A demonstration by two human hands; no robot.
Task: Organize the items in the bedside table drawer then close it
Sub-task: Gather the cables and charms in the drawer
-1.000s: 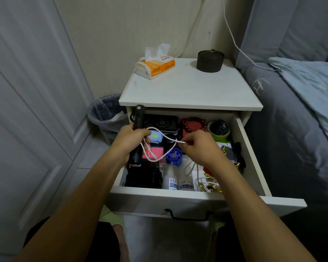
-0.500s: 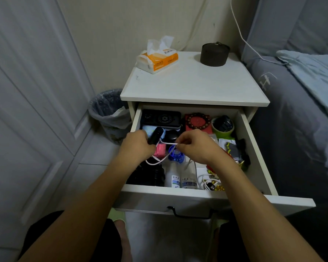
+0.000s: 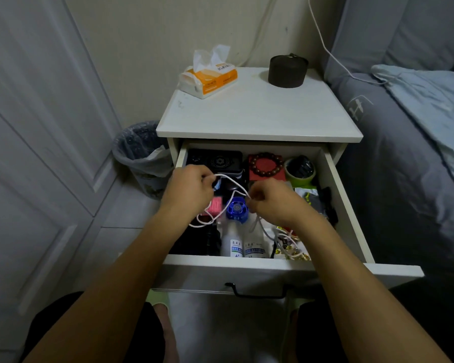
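The white wooden bedside table (image 3: 260, 119) fills the middle of the view, its pulled-out white drawer (image 3: 286, 268) open toward six o'clock and packed with small things. Over the drawer's centre, the left hand (image 3: 188, 189) at nine o'clock has its fingers curled round one end of a thin white cable (image 3: 231, 182), and the right hand (image 3: 270, 199) at three o'clock pinches the same cable between thumb and fingertips, so the cord arches between them and droops in a loop toward seven o'clock. I judge the winding could go wrong: the hanging loop lies across the pink block (image 3: 216, 204) and beside the round blue fan (image 3: 237, 209), and a quick pull may snag either or drag them out of place; a further white cord near the right wrist could tangle in. Two white plastic bottles (image 3: 244, 243) lie at six o'clock, a black flat case (image 3: 215, 161) at eleven, a bead bracelet on a red box (image 3: 266, 165) at twelve, a green-rimmed cup (image 3: 300, 170) at one. On the tabletop sit an orange tissue pack (image 3: 209, 78) and a dark round tin (image 3: 287, 72); a lined bin (image 3: 139, 150) stands left.
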